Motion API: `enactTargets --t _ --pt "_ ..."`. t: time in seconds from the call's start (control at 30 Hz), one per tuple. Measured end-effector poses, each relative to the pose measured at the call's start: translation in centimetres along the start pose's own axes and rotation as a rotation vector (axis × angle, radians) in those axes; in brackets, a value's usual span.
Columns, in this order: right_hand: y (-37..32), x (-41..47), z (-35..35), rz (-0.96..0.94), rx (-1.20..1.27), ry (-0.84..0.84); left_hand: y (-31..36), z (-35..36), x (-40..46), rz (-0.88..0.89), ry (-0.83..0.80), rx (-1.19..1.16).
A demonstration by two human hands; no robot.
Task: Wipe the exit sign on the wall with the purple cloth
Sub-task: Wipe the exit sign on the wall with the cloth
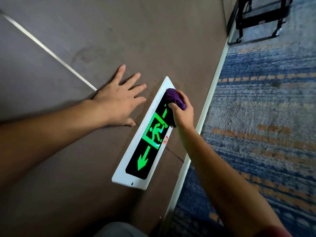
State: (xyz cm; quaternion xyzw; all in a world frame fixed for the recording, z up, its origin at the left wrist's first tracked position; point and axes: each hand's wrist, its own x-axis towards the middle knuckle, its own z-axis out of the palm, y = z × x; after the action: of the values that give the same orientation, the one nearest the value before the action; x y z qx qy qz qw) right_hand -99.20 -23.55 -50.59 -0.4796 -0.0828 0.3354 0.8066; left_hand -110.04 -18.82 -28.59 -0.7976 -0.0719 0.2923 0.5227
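The brown wall fills the left of the view, and your left hand lies flat on it with fingers spread, just left of the sign, holding nothing. The exit sign sits low on that wall, near the white skirting; its frame looks stiff and fixed, its glossy face probably smooth and easily smeared, so press lightly. The blue patterned carpet runs along the right, and a black wheeled frame stands far off, well clear. Your right hand grips the purple cloth, bunched soft and light, against the sign's far end. Nothing blocks the near end.
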Motion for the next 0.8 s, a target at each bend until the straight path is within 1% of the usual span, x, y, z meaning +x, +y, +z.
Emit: enactTargets --t 0.3,0.5,0.67,0.8 --pt "1.3 -5.2 1.2 -0.158 -0.126 -0.083 -0.6 -0.1 -0.7 0.047 0.007 0.036" --pt "3.4 -11.4 0.9 -0.268 -0.203 -0.161 -0.7 -0.3 -1.5 0.087 -0.031 0.067" --pt "6.2 -17.1 0.5 -0.293 -0.277 -0.259 -1.0 -0.9 -2.0 0.112 -0.071 0.081" --pt "7.1 -19.1 0.2 -0.315 -0.365 -0.318 -0.8 -1.1 -2.7 0.111 -0.1 0.082"
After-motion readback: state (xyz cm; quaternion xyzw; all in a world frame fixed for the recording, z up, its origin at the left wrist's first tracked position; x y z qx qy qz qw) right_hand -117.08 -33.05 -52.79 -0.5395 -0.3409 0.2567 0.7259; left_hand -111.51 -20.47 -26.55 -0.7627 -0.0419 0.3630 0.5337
